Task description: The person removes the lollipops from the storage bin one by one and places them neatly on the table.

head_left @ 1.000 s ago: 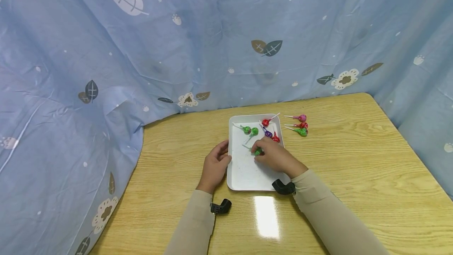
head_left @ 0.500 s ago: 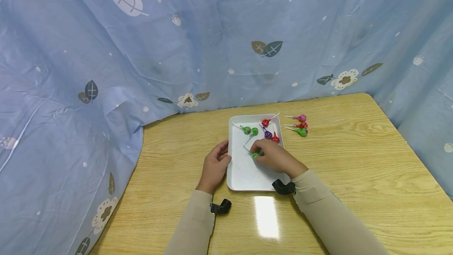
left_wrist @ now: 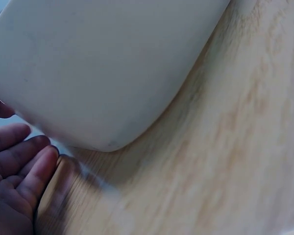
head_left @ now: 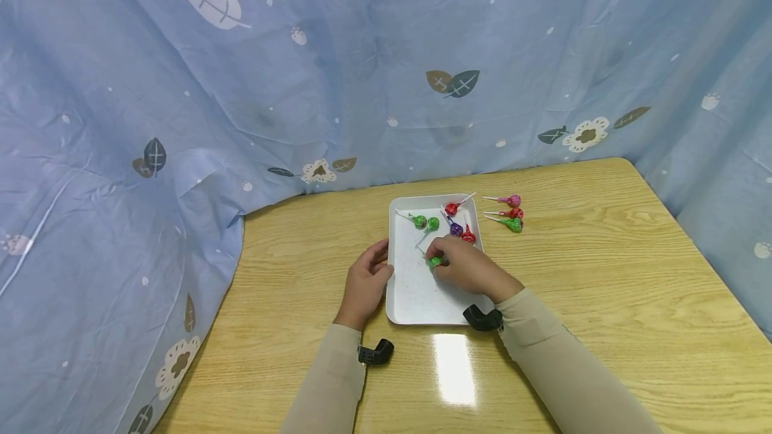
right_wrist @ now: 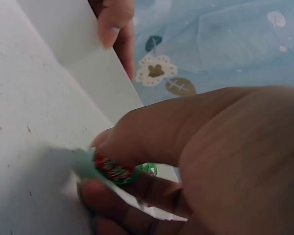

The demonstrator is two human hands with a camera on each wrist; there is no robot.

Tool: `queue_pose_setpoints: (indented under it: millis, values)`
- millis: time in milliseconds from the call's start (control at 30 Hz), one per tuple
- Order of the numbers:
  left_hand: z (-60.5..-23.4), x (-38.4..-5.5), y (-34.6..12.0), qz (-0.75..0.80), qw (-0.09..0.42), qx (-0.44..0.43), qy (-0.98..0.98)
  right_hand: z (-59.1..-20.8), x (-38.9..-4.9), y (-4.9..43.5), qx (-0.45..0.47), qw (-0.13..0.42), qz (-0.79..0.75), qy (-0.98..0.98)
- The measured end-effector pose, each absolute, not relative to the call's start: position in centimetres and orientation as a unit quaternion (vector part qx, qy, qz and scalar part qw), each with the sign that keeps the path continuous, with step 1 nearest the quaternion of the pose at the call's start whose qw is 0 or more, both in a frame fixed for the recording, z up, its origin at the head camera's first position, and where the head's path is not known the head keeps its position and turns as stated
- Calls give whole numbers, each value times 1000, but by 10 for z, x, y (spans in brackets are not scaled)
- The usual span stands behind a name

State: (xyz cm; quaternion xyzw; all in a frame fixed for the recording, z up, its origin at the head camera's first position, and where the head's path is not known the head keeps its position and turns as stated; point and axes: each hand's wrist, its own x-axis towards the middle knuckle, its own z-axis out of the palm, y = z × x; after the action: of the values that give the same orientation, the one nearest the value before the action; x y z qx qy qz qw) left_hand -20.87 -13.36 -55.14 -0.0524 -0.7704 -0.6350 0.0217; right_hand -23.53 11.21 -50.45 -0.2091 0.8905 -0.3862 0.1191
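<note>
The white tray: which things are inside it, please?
Inside the white tray are two green lollipops, two red lollipops and a purple lollipop; the right hand pinches another green lollipop. What lies under that hand is covered.

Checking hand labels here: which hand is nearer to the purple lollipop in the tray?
Right. The right hand pinches a green lollipop in the white tray, just on the person's side of the purple lollipop; the left hand is farther away, at the tray's left edge.
</note>
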Motion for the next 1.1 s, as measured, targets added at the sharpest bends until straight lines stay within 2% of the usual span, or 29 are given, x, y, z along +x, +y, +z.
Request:
queue_pose_setpoints:
  millis: [533,1100]
  values:
    - [-551,-208,-133,-642,19,-55,-765,-502,-237,118,-202,84,-444,869]
    - [-552,-209,-133,-645,23,-53,-762,-496,-238,121,-189,91,-475,854]
